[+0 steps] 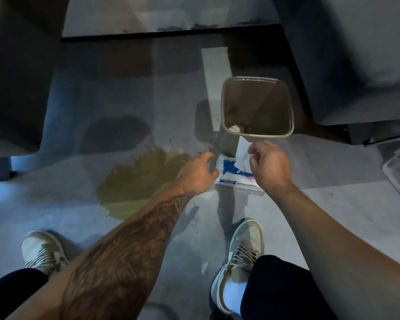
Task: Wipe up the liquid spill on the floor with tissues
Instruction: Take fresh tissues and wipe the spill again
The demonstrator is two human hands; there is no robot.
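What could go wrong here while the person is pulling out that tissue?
The spill is wide, and the right hand pinches only one tissue, which likely won't soak it all. The pack may lift or slide if the left hand at its edge lets go. The puddle lies near the left shoe, so a step could spread it or cause a slip.

Single head-worn wide-angle cam, looking steeply down and forward from standing height. Floor [56, 215] fills the frame (edges bend), shoes [240, 248] at bottom.
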